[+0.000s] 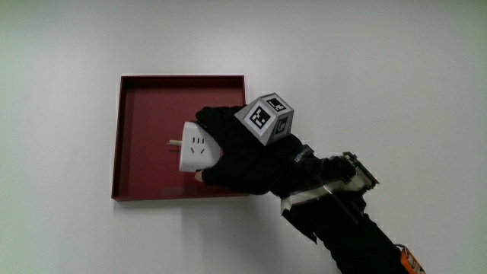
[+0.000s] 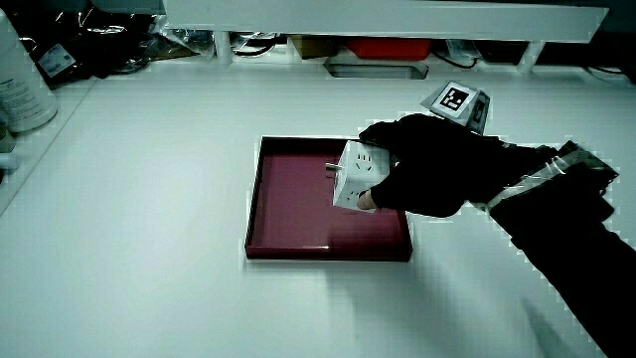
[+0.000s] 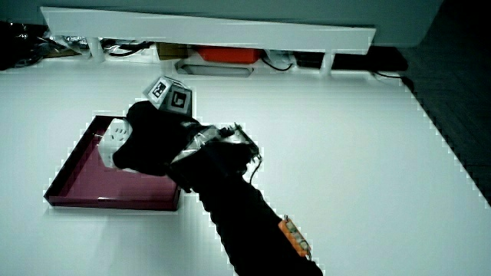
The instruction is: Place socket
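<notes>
A white cube-shaped socket [image 1: 195,148] with plug pins sticking out of one side is held over the dark red tray [image 1: 144,106]. The hand [image 1: 236,152], in a black glove with a patterned cube [image 1: 266,118] on its back, is shut on the socket, fingers wrapped around it. In both side views the socket [image 2: 356,174] [image 3: 113,140] appears slightly above the tray floor [image 2: 293,209] [image 3: 84,176], close to the tray wall where the forearm comes in. The forearm [image 1: 342,221] reaches across that wall.
The tray holds nothing else that I can see. A low white partition [image 2: 397,20] [image 3: 207,31] runs along the table's edge farthest from the person, with cables and boxes under it. A pale container [image 2: 20,89] stands near one table edge.
</notes>
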{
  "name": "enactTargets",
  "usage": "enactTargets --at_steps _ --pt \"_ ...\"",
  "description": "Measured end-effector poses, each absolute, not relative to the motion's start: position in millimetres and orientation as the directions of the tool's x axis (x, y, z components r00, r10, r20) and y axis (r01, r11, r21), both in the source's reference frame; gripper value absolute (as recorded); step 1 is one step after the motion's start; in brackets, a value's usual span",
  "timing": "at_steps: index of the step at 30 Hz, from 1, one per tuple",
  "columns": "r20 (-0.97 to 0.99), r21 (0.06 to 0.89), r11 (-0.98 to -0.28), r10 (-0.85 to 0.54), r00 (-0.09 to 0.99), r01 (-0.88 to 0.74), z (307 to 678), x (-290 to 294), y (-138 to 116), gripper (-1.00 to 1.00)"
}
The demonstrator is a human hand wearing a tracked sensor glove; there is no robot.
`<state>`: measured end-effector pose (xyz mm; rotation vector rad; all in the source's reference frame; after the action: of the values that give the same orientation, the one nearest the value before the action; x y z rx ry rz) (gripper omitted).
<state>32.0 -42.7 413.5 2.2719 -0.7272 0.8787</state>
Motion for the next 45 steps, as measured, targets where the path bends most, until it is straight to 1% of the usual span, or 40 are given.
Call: enactTargets --at_steps 1,2,3,5,6,7,9,16,20,23,28,32,33,39,41,45 --pt "0.74 0.329 -0.677 -0.249 0.625 -0.659 415 32 -45 0.0" --pt "0.737 0.344 -0.677 -0.234 0.634 -0.651 425 34 -48 0.0" --pt "0.743 0.346 -0.69 -0.213 0.634 -0.636 429 35 -50 0.0" --pt "0.767 0.361 -0.681 -0.171 0.619 -0.636 439 36 -51 0.0" --pt "0.763 0.36 -0.693 -0.168 0.625 -0.625 441 35 -51 0.0" --pt "0.762 0.371 -0.682 -0.164 0.627 -0.63 447 34 -51 0.0" --pt "0.744 0.393 -0.69 -0.15 0.65 -0.609 454 31 -52 0.0" --pt "0.696 0.463 -0.67 -0.131 0.706 -0.581 478 23 -50 0.0" --pt "0.712 0.488 -0.656 -0.083 0.698 -0.576 488 25 -50 0.0" --pt "0.708 0.488 -0.661 -0.082 0.701 -0.57 488 25 -50 0.0" --pt "0.716 0.517 -0.64 -0.04 0.697 -0.568 495 26 -51 -0.16" --pt "0.732 0.504 -0.645 -0.036 0.681 -0.575 491 28 -50 -0.28" --pt "0.723 0.511 -0.646 -0.034 0.69 -0.568 497 28 -50 -0.31" --pt "0.732 0.509 -0.635 -0.035 0.68 -0.581 495 28 -48 -0.5" --pt "0.722 0.521 -0.624 -0.043 0.691 -0.583 497 28 -47 -0.56" --pt "0.746 0.496 -0.623 -0.05 0.664 -0.605 489 29 -46 -0.69"
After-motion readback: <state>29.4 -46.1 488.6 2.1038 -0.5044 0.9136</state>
